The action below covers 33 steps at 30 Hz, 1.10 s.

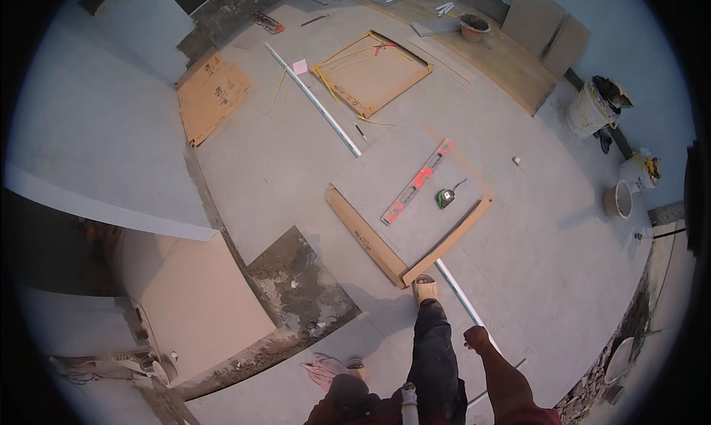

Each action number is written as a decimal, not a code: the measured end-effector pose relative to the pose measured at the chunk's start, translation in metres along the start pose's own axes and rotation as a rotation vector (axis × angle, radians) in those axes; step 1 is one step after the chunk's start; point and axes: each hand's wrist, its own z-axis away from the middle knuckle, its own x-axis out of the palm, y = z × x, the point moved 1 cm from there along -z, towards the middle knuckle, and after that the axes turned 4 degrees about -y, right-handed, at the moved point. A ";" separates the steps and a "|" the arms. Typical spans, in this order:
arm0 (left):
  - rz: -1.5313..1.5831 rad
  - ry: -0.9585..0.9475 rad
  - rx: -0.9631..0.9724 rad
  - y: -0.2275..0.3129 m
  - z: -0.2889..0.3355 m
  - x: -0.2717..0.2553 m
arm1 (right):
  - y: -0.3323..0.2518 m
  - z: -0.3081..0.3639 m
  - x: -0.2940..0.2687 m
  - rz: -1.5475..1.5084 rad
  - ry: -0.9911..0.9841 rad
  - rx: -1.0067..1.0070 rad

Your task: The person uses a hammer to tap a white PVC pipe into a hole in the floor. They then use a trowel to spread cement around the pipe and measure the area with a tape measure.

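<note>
The right hand (476, 338) is curled into a loose fist, holding nothing, just above the long white rail (459, 290) that runs under the grey tile (385, 184) carrying an orange level (416, 182) and tape measure (445, 198); the left hand isn't in sight

We are seeing a matt grey tile (404, 192) lying smooth on brown cardboard (370, 241), with a glossy orange plastic level (415, 182) on top. We are noticing a long, shiny metal strip (315, 103) across the smooth tiled floor (533, 232), while the bare patch of mortar (300, 284) is looking rough and crumbly.
</note>
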 end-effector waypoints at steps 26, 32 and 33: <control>0.546 -0.013 -0.538 0.113 -0.017 0.240 | -0.074 -0.376 -0.269 -0.661 -0.127 0.081; 0.813 0.252 -0.421 0.125 -0.036 0.251 | -0.153 -0.140 -0.096 -0.714 -1.050 0.271; 0.873 0.299 -0.383 0.121 -0.042 0.241 | -0.169 -0.109 -0.072 -0.679 -1.101 0.288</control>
